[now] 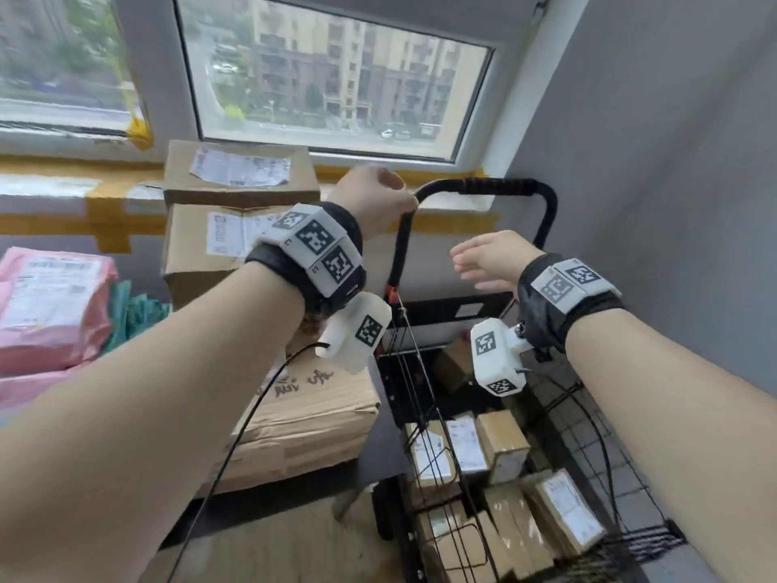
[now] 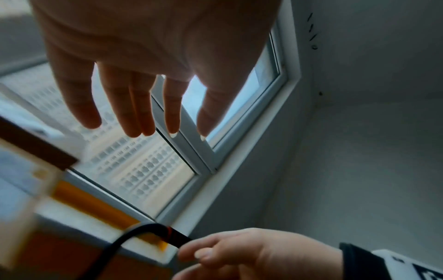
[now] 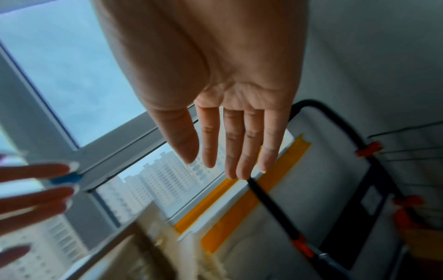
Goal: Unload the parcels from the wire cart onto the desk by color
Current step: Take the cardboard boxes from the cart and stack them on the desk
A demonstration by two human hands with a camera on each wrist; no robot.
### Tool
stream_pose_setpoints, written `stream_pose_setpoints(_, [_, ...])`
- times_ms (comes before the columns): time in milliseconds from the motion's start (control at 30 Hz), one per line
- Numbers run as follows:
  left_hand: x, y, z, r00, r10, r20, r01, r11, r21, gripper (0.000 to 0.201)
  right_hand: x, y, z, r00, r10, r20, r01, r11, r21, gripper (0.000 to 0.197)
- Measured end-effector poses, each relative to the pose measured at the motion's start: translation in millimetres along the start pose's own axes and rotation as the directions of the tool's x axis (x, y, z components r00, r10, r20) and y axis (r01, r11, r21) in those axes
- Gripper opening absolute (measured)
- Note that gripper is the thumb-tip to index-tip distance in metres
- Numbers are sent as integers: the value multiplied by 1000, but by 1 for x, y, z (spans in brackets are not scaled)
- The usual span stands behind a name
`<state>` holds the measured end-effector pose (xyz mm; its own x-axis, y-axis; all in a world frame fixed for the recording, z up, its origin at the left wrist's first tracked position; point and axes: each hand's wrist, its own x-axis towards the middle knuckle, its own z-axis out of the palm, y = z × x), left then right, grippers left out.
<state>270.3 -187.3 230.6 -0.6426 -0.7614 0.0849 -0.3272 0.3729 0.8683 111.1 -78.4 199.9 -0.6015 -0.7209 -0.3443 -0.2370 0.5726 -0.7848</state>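
Note:
The black wire cart [image 1: 588, 448] stands at the lower right, with several small brown labelled parcels [image 1: 500, 448] lying in its basket. Its black tube handle [image 1: 483, 187] rises toward the window. My left hand [image 1: 374, 199] is up at the handle's left corner; in the left wrist view its fingers [image 2: 134, 106] are straight and hold nothing. My right hand [image 1: 487, 263] hovers just before the handle, lower and to the right, with fingers [image 3: 235, 151] straight and empty. On the left lie pink mailers [image 1: 50, 305] and a green bag [image 1: 134, 313].
Two large brown boxes [image 1: 239, 174] are stacked under the window, with a flat carton [image 1: 311, 414] in front of them, close against the cart's left side. A grey wall [image 1: 672, 162] closes the right side. A black cable [image 1: 252, 414] hangs from my left wrist.

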Motion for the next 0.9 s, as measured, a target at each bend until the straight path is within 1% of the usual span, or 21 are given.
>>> stream_pose_setpoints(67, [-2, 7, 31, 996, 14, 87, -17, 1000, 25, 36, -9, 23, -23, 998, 37, -53, -37, 999, -1, 18])
stream_pose_setpoints(133, [-4, 11, 57, 987, 11, 163, -19, 999, 45, 37, -16, 45, -45, 992, 84, -89, -83, 996, 18, 16])
stream_pose_setpoints(200, [-1, 11, 79, 978, -2, 210, -12, 998, 66, 37, -20, 65, -61, 988, 116, -107, -112, 993, 45, 12])
stream_pose_setpoints(300, [4, 11, 115, 965, -38, 259, 18, 996, 82, 35, -18, 99, -82, 978, 115, -174, -114, 993, 20, 20])
stream_pose_setpoints(367, [8, 12, 146, 955, -63, 291, 36, 995, 97, 33, -15, 122, -97, 978, 146, -151, -146, 989, 8, 16])
stream_pose_setpoints(467, [19, 14, 200, 944, -117, 308, 87, 990, 108, 29, 3, 163, -126, 979, 179, -101, -182, 983, -19, 19])
stream_pose_setpoints(567, [32, 12, 261, 932, -201, 302, 171, 978, 122, 27, 30, 212, -158, 977, 202, -63, -203, 979, -11, 16])
stream_pose_setpoints(633, [40, 4, 307, 914, -275, 299, 245, 960, 133, 26, 52, 250, -176, 971, 238, -15, -238, 971, 6, 15])
stream_pose_setpoints(700, [46, -7, 354, 884, -351, 308, 311, 935, 173, 27, 77, 294, -188, 955, 296, 26, -297, 954, 42, 16])
stream_pose_setpoints(733, [48, -15, 376, 864, -391, 316, 344, 918, 196, 28, 88, 317, -192, 944, 327, 42, -329, 943, 49, 20])
stream_pose_setpoints(800, [46, -37, 417, 814, -477, 333, 415, 877, 241, 28, 109, 361, -193, 914, 395, 90, -401, 915, 53, 25])
stream_pose_setpoints(867, [38, -66, 449, 739, -585, 334, 521, 811, 266, 23, 129, 398, -185, 872, 463, 162, -477, 876, 66, 26])
stream_pose_setpoints(900, [33, -83, 463, 688, -646, 332, 591, 763, 260, 18, 137, 415, -178, 837, 507, 207, -529, 846, 65, 28])
